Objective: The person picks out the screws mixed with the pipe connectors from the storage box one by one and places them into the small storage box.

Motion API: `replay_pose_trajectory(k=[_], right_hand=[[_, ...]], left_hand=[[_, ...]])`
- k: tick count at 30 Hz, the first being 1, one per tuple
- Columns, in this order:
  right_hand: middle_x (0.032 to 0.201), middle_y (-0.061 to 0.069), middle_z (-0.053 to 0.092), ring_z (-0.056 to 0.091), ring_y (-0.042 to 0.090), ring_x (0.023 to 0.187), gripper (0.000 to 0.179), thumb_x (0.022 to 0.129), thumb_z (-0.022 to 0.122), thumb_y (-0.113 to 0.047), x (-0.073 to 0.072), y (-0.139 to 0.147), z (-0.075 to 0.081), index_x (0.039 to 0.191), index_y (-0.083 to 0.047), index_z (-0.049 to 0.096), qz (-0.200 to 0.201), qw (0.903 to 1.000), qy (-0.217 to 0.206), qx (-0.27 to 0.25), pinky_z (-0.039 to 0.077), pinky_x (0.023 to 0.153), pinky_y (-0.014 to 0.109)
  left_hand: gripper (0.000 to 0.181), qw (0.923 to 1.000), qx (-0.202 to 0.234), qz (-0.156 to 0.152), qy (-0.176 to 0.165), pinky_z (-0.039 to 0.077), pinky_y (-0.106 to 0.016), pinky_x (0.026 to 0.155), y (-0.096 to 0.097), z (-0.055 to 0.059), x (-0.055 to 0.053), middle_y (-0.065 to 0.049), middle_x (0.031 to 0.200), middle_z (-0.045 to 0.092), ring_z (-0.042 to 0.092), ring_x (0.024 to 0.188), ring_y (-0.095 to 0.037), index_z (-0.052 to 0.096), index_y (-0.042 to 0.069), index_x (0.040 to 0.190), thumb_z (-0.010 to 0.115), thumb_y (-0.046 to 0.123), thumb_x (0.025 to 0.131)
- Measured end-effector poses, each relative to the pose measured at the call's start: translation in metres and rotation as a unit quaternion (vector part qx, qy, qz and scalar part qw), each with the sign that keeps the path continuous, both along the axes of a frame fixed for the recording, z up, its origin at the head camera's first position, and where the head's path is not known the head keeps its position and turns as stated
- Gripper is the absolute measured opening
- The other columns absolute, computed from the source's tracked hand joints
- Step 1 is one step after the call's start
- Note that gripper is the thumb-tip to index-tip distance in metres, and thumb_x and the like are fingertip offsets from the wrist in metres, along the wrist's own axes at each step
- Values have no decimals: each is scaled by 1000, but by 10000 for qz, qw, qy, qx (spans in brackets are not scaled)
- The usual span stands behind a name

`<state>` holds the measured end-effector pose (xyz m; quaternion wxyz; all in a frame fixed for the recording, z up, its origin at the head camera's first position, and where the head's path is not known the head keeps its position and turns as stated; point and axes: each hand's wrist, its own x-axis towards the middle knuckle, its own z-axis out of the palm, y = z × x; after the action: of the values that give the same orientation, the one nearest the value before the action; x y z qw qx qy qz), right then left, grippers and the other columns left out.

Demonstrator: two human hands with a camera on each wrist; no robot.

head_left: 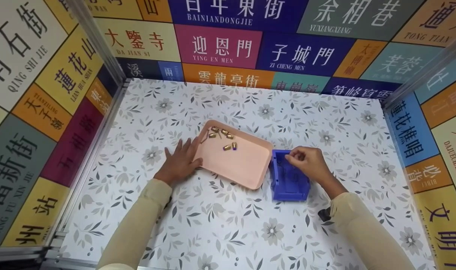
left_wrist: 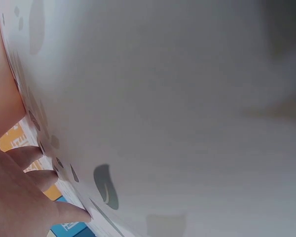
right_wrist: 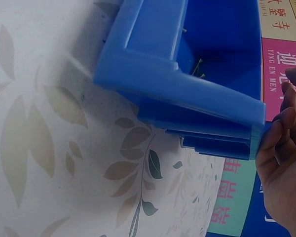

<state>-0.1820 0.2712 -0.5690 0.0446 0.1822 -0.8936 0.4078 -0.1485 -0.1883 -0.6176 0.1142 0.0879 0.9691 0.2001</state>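
Observation:
My left hand touches the left edge of the pink tray, its fingers extended along that side. Several small brass-coloured cylinders lie in the tray's far part, with a thin screw-like piece in the far left corner. Over the blue bin is my right hand, fingers bent and thumb close to the fingertips; I cannot tell whether a small piece is between them. In the right wrist view, small thin screws lie inside the bin, and the bent fingers appear beside its rim.
The bin stands right against the tray's right side, on a white tabletop with a grey leaf and flower pattern. Panels with coloured lettering close off the back, left and right, with metal corner posts between them.

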Motion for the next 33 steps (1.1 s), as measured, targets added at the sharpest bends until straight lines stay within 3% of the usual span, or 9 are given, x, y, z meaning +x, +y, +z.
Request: replay_pose_trajectory(k=[15,33], right_hand=[[66,-1,67,56,5,59,14,85,84,-16,-4,-8,-2,77,-10,74,41,9999,31,-124,44,56,15],[67,-4,65,56,6,59,10,87,81,-16,-10,-39,-2,80,-10,76,299,9987,11,-404,45,56,18]], left_hand=[[76,10000,-51,18,-34,-3,-83,112,0,0,-1,-12,172,13,3,158,-44,-2,36,165,36,60,105],[76,10000,33,47,-49,-3,-83,112,1,-1,-2,-11,172,14,3,159,-42,-1,36,165,37,60,104]])
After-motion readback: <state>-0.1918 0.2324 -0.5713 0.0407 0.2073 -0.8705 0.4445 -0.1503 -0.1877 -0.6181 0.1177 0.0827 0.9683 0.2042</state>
